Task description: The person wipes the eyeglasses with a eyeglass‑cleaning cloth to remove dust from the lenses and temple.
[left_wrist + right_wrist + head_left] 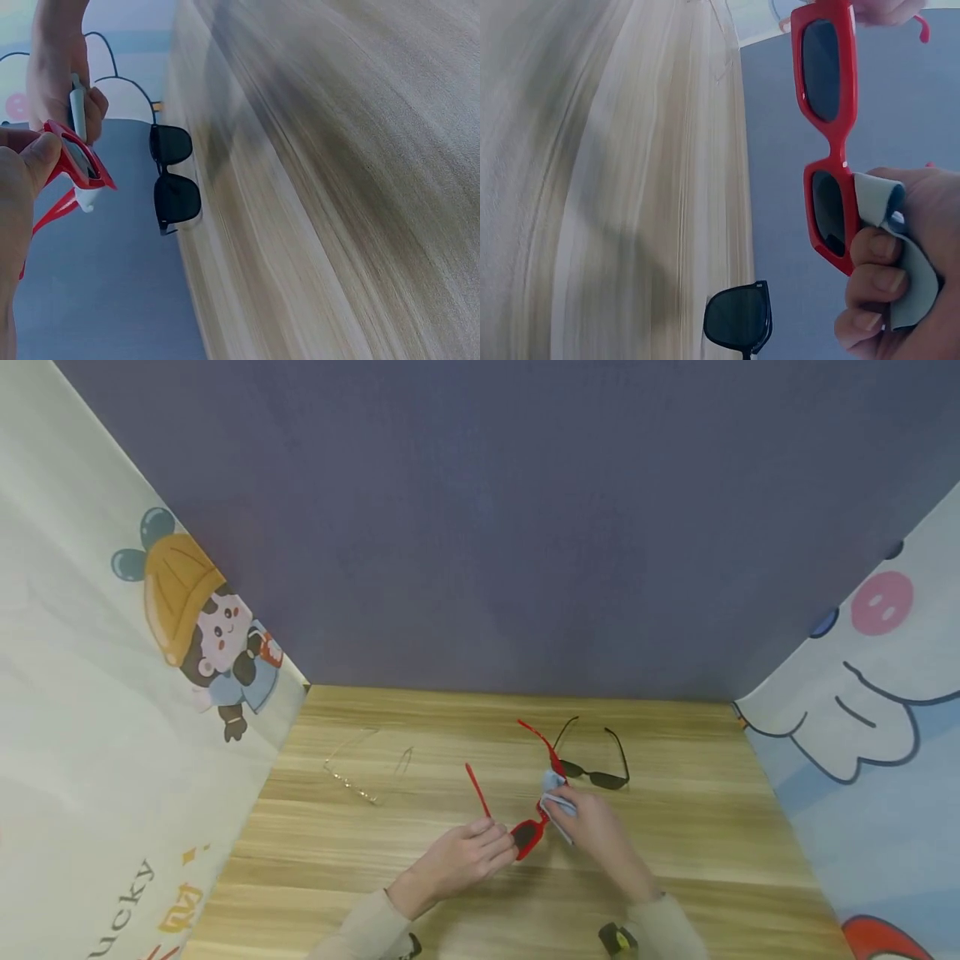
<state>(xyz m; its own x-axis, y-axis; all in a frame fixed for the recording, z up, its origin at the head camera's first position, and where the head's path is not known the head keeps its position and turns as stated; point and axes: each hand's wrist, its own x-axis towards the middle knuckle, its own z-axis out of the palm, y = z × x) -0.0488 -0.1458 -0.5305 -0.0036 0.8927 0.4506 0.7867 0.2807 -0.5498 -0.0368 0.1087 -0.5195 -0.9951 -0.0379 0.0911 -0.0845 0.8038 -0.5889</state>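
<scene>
A pair of red-framed sunglasses with dark lenses is held above the table between both hands, its temples unfolded. My left hand pinches the frame at one end, close to the hinge. In my right hand is a folded light-blue cleaning cloth, gripped by curled fingers. The cloth touches the red rim beside the other lens in the right wrist view. Black sunglasses lie on the table just beyond the right hand, temples pointing away. Part of the red frame is hidden behind the cloth and fingers.
Thin gold-rimmed eyeglasses lie on the left of the wooden table. A dark blue-grey panel stands behind the table. Cartoon-printed sheets close off the left and right sides.
</scene>
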